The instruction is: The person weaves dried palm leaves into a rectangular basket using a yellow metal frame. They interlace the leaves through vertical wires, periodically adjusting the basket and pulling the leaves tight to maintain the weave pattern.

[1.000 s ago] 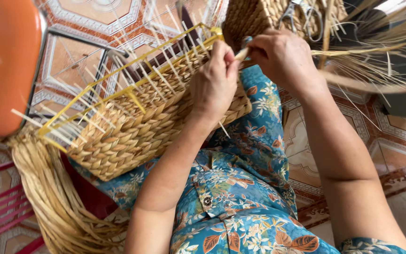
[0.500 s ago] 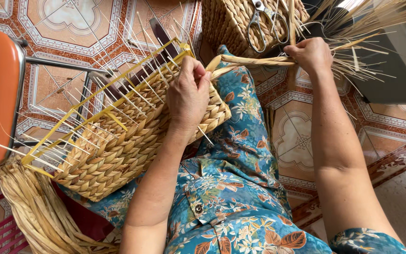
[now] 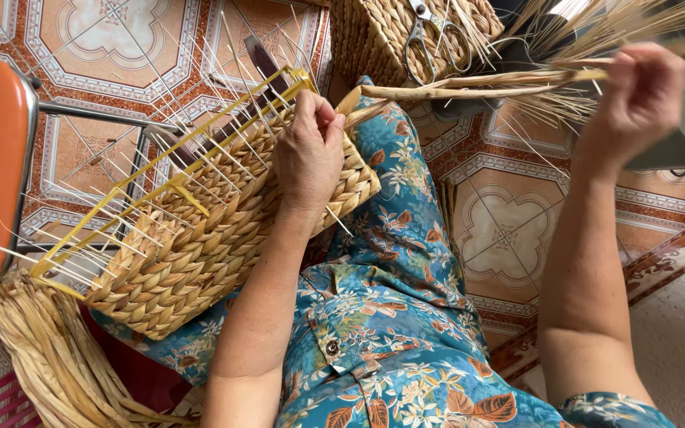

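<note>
While the left hand [image 3: 308, 154] steadies the basket [image 3: 200, 238], the strand [image 3: 469, 83] runs rightward.

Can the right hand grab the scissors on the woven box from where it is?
Probably yes. The right hand is up beside the woven box where the scissors lie uncovered, but its grip is already on a long straw strand, so it isn't free.

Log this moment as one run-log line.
left hand: presses woven basket on lap | right hand: pulls straw strand taut | scissors: on second basket
</note>
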